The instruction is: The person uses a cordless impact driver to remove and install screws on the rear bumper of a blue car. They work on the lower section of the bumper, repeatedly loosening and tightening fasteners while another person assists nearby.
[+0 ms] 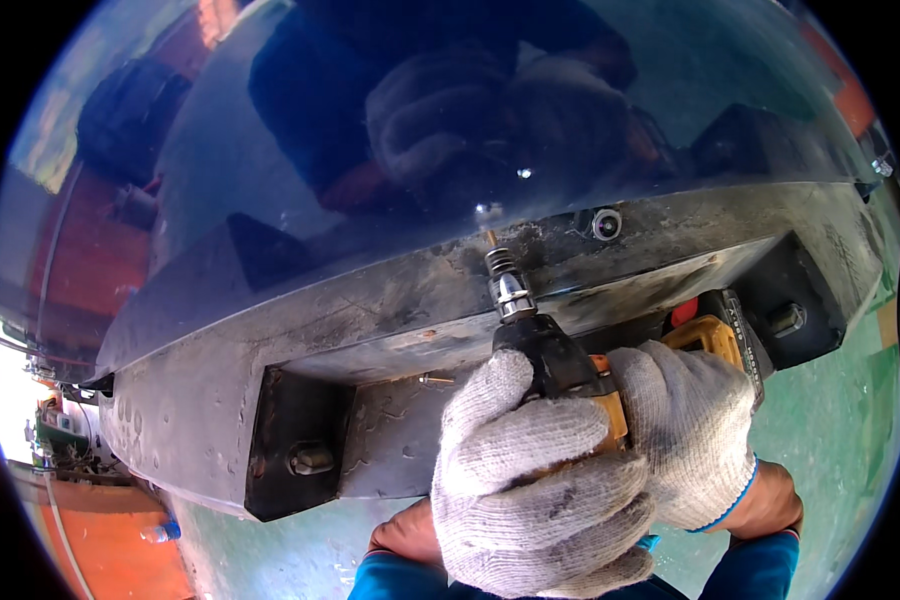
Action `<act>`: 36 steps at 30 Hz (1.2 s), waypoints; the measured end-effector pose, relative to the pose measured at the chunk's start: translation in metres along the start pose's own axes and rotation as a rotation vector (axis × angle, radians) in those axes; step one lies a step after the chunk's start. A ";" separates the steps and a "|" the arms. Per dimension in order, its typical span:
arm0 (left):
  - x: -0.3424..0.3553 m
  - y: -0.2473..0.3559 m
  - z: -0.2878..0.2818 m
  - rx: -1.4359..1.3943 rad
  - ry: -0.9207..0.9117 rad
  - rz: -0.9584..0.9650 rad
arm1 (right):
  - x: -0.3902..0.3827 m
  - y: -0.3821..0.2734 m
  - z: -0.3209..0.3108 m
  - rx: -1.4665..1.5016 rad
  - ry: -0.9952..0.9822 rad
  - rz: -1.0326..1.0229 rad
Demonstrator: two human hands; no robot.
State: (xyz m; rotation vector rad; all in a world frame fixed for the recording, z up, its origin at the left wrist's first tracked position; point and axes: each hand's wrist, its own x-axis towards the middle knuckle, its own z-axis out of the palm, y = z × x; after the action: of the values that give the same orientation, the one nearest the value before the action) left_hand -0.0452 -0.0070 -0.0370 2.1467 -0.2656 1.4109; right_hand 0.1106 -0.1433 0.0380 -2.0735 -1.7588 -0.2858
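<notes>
A cordless drill (552, 352), black and yellow, is held in both of my knitted-gloved hands. My left hand (540, 490) is closed over the drill's body. My right hand (685, 430) wraps the handle, with the battery pack (742, 345) showing beyond it. The silver chuck (513, 294) points away from me. From it a thin drill bit (491, 238) reaches the lower border of a glossy dark blue panel (370, 230). Small bright specks show by the bit's tip; I cannot tell how deep it sits. The panel mirrors my hands and arms.
Below the panel runs a worn grey metal beam (210, 400). It has black brackets with bolts (311, 458) at both ends, a round fitting (606, 225) and a small screw (435, 379). A plastic bottle (160, 532) is at lower left, above a green floor (800, 480).
</notes>
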 end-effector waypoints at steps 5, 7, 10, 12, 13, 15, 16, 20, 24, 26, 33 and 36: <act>-0.002 -0.001 0.006 -0.005 0.063 0.003 | 0.000 0.000 0.001 -0.002 0.013 -0.006; -0.002 0.000 0.013 -0.015 0.138 0.006 | -0.001 0.001 0.002 -0.003 0.018 -0.016; -0.008 0.007 -0.002 -0.011 0.019 -0.078 | -0.002 0.004 0.004 -0.011 0.023 -0.025; -0.008 0.006 -0.008 0.052 -0.046 -0.042 | -0.001 0.005 0.005 -0.010 0.031 -0.032; -0.007 0.005 -0.010 0.085 -0.078 -0.023 | -0.001 0.005 0.006 -0.005 0.037 -0.038; -0.006 0.003 -0.007 0.071 -0.061 -0.006 | -0.001 0.005 0.008 -0.002 0.054 -0.049; -0.006 0.001 -0.006 0.054 -0.043 0.006 | -0.002 0.005 0.009 -0.003 0.065 -0.054; -0.007 -0.004 -0.003 0.003 0.024 0.038 | -0.001 0.004 0.007 0.013 0.050 -0.041; -0.018 -0.012 -0.001 -0.012 0.059 0.068 | -0.002 0.005 0.007 0.006 0.049 -0.035; -0.021 -0.014 0.002 -0.031 0.135 0.118 | -0.003 0.004 0.008 0.012 0.044 -0.030; 0.002 -0.042 0.043 -0.182 0.444 0.394 | -0.003 0.004 0.011 0.022 0.073 -0.033; -0.005 -0.026 0.006 -0.109 0.146 0.237 | -0.005 0.005 0.012 0.017 0.094 -0.032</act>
State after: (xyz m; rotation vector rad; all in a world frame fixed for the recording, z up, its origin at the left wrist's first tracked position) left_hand -0.0309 0.0103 -0.0523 1.9631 -0.5429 1.6364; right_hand 0.1131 -0.1434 0.0246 -1.9885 -1.7344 -0.3704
